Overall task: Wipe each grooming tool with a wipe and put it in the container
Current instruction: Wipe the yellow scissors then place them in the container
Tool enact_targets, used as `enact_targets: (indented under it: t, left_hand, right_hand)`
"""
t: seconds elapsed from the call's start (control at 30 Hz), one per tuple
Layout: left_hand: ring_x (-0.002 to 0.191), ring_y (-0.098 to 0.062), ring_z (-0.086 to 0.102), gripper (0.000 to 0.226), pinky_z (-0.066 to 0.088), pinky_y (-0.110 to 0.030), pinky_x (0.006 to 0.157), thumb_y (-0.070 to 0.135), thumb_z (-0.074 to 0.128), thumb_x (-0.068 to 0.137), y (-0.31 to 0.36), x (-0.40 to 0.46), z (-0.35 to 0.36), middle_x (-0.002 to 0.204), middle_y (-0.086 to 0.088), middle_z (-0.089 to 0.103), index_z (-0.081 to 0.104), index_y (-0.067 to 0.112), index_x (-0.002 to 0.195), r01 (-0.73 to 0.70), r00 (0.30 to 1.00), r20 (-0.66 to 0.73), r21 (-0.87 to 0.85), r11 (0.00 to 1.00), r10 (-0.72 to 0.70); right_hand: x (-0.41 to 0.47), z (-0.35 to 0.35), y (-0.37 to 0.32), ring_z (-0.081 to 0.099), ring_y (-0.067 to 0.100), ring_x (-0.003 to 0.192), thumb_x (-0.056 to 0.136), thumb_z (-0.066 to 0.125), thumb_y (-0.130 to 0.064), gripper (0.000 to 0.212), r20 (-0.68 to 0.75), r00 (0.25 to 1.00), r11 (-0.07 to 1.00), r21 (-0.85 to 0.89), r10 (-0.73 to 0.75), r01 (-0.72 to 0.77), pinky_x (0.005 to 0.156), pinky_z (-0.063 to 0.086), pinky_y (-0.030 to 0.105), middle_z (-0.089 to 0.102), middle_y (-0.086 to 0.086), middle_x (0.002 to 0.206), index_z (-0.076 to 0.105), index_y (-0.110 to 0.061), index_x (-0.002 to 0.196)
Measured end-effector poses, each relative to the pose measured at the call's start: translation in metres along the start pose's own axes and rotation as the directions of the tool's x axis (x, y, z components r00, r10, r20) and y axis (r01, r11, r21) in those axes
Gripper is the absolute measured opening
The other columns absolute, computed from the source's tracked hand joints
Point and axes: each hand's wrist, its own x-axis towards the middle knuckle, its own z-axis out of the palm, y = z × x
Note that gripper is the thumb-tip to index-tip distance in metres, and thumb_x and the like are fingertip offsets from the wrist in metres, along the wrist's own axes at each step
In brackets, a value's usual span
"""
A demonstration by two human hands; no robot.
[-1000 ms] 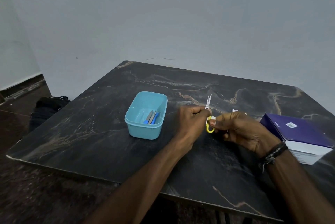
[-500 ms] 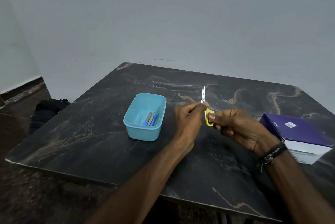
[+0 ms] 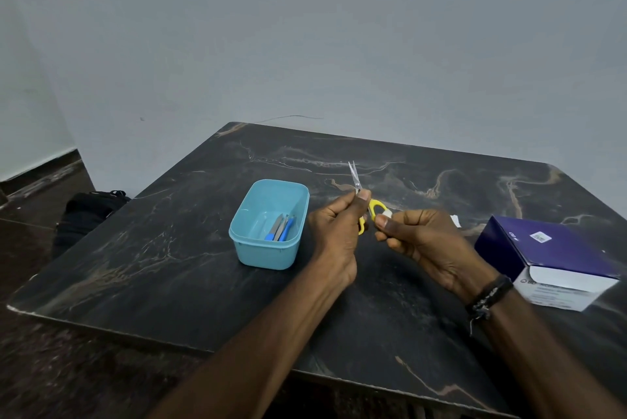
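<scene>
Scissors: my left hand grips the small scissors near the pivot, fingers curled round them, blades pointing up and away, slightly parted, held above the desk.
Wipe: my right hand pinches a small white wipe between thumb and forefinger, pressed against the outer yellow handle loop.
Step in hand: wiping the handle, as I judge it; the blades may need a pass too, though I cannot tell whether they are already clean.
How to do it well: keep the left grip firm and low so the tips stay away from the right fingers; run the wipe round the whole loop, then the other loop hidden behind my left hand.
Container: the light blue container sits on the desk just left of my left hand, with a few tools already lying inside.
Next: lay the scissors in beside those tools, tips closed.
Nearby: a purple box stands on the desk to the right.
</scene>
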Motion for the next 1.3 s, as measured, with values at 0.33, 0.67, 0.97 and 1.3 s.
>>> enact_targets:
  t: [0.33, 0.67, 0.97, 1.3]
  left_hand:
    - [0.066, -0.011, 0.054, 0.017, 0.047, -0.025, 0.062, 0.016, 0.068, 0.087, -0.008, 0.002, 0.0, 0.072, -0.012, 0.067, 0.074, 0.001, 0.082, -0.21, 0.978, 0.07, 0.256, 0.944, 0.198]
    - [0.067, -0.014, 0.053, 0.022, 0.044, -0.028, 0.06, 0.013, 0.06, 0.092, -0.012, -0.001, 0.002, 0.085, -0.029, 0.067, 0.072, -0.003, 0.085, -0.301, 0.951, 0.195, 0.395, 0.868, 0.241]
    - [0.074, -0.01, 0.066, 0.018, 0.055, -0.026, 0.071, 0.019, 0.058, 0.094, -0.013, 0.001, 0.002, 0.084, -0.008, 0.074, 0.074, 0.015, 0.086, -0.246, 0.969, 0.106, 0.395, 0.885, 0.222]
    - [0.076, -0.009, 0.063, 0.022, 0.054, -0.028, 0.074, 0.019, 0.055, 0.096, -0.01, -0.001, 0.005, 0.083, -0.005, 0.071, 0.073, 0.01, 0.088, -0.179, 0.982, 0.125, 0.343, 0.922, 0.144]
  right_hand:
    - [0.002, -0.004, 0.0, 0.061, 0.012, 0.059, 0.068, 0.074, -0.023, 0.03, -0.092, 0.995, 0.998, -0.045, -0.05, 0.046, 0.049, 0.047, 0.017, 0.066, 0.012, 0.068, 0.069, 0.005, 0.078]
    - [0.001, -0.014, -0.003, 0.045, 0.016, 0.058, 0.07, 0.075, -0.026, 0.035, -0.054, 0.992, 0.963, -0.253, -0.115, 0.098, 0.047, 0.038, 0.021, 0.061, 0.024, 0.077, 0.071, 0.008, 0.077]
    - [0.0, -0.015, -0.004, 0.055, 0.017, 0.064, 0.081, 0.067, -0.007, 0.011, 0.023, 0.995, 0.969, -0.225, -0.101, 0.103, 0.056, 0.049, 0.022, 0.065, 0.017, 0.074, 0.074, 0.001, 0.084]
    - [0.001, -0.011, 0.0, 0.059, 0.015, 0.067, 0.085, 0.068, -0.011, 0.01, -0.021, 0.988, 0.945, -0.295, -0.155, 0.142, 0.052, 0.045, 0.022, 0.072, 0.012, 0.08, 0.075, -0.013, 0.091]
